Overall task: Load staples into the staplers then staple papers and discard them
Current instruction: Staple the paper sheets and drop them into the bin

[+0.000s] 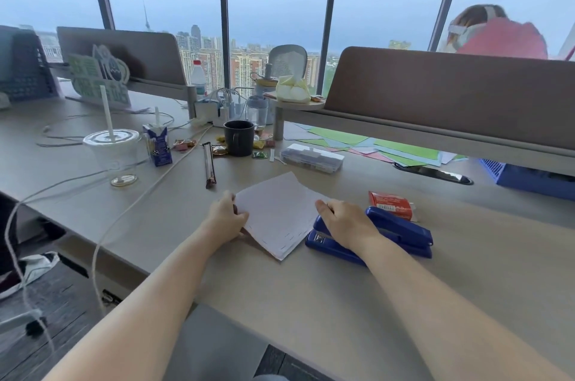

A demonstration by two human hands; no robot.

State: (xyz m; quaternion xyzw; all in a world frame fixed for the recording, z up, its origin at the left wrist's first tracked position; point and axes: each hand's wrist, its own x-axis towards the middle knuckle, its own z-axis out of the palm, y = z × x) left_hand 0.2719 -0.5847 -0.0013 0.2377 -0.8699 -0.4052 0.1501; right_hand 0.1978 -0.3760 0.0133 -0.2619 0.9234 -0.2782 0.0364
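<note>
Right hand (345,222) presses flat on the blue stapler (389,236), its grip spread over the top, not clamped around it. Left hand (227,218) has its grip pinched on the near-left edge of the paper stack (280,212), mid-worktop (311,293), just left of the stapler. Rows of staples already dot the sheets, so loading looks done; discarding remains. Red staple box (390,203) sits beyond. Cluttered grey worktop, coloured papers (389,147) far right, windows over a city.
</note>
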